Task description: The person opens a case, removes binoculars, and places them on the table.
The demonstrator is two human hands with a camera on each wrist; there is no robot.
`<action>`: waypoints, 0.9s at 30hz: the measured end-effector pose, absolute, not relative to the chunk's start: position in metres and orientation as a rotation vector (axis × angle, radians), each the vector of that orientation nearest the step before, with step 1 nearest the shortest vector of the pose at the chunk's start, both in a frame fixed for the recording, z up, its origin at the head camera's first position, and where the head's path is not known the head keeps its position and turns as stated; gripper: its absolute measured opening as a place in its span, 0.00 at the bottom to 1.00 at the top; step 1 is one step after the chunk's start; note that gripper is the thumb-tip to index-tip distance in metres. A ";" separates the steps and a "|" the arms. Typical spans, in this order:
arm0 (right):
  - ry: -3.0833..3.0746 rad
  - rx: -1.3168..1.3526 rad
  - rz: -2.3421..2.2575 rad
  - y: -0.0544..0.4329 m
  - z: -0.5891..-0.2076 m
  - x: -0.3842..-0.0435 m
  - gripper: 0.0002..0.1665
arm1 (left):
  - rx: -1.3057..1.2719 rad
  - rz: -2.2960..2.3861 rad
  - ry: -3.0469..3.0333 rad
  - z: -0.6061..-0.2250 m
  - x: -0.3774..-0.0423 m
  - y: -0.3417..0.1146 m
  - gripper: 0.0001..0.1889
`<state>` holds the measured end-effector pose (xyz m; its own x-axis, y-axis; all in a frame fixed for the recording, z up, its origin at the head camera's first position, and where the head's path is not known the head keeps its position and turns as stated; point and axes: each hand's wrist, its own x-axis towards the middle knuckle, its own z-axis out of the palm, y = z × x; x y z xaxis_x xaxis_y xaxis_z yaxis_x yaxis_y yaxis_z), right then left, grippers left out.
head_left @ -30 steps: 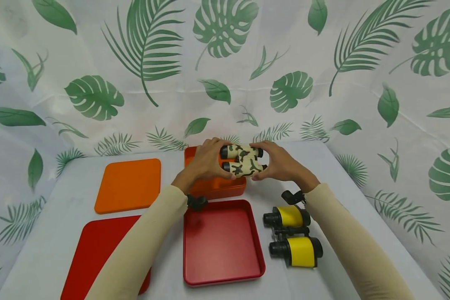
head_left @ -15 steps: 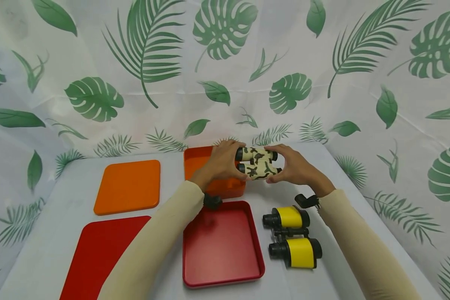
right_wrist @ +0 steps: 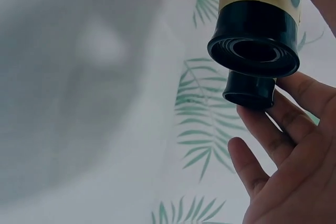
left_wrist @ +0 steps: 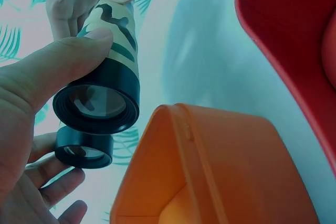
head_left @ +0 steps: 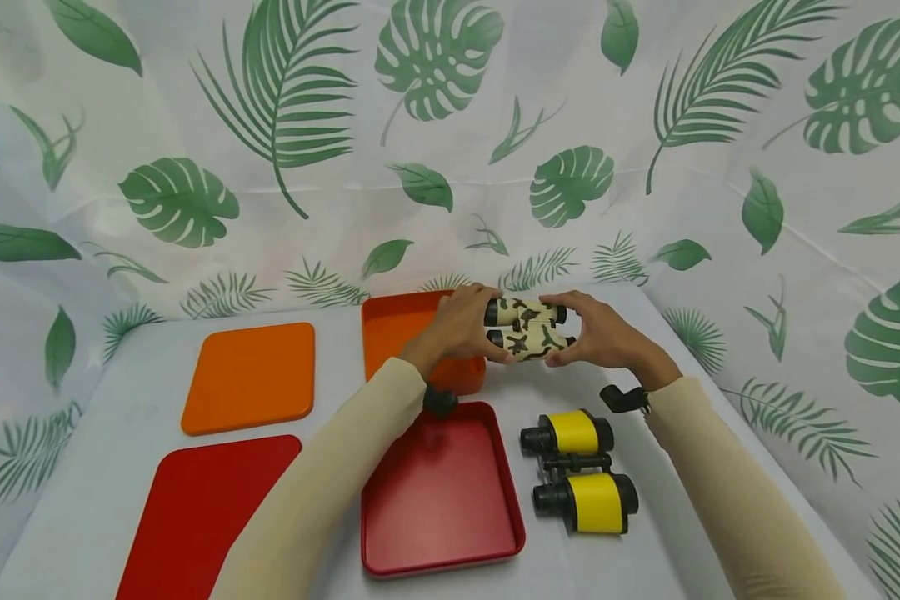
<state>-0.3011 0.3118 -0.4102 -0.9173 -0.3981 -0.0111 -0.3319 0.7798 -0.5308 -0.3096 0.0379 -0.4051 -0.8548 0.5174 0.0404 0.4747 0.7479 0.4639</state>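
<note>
Camouflage-patterned binoculars [head_left: 528, 329] with black ends are held up above the table, just right of the orange box [head_left: 465, 379]. My left hand [head_left: 461, 329] grips their left end, thumb on the near barrel and fingers round the far one. On the opposite end my right hand [head_left: 607, 337] holds them the same way. In the left wrist view, the left thumb lies on a barrel [left_wrist: 123, 40] above its black-rimmed lens. The right wrist view shows the black eyepiece ends [right_wrist: 254, 38] between thumb and fingers. The left forearm partly hides the orange box.
A red box [head_left: 442, 517] stands nearer, in the middle. To its right lie yellow-and-black binoculars [head_left: 596, 504]. An orange lid [head_left: 249, 375] and a red lid [head_left: 202, 508] lie at the left. Leaf-printed cloth [head_left: 315, 242] hangs behind the white table.
Both hands have carried the camouflage binoculars to the right, from over the orange box to beside it. The other things have stayed in place; the head view has shifted slightly.
</note>
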 end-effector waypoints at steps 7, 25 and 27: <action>2.812 -0.555 -0.863 0.322 -0.422 -0.305 0.62 | 0.806 0.649 2.858 -0.412 -0.314 0.049 0.54; 2.742 -0.547 -0.887 0.340 -0.440 -0.317 0.59 | 0.776 0.435 2.868 -0.426 -0.324 0.069 0.57; 2.735 -0.545 -0.891 0.341 -0.441 -0.318 0.60 | 0.774 0.421 2.862 -0.427 -0.324 0.070 0.57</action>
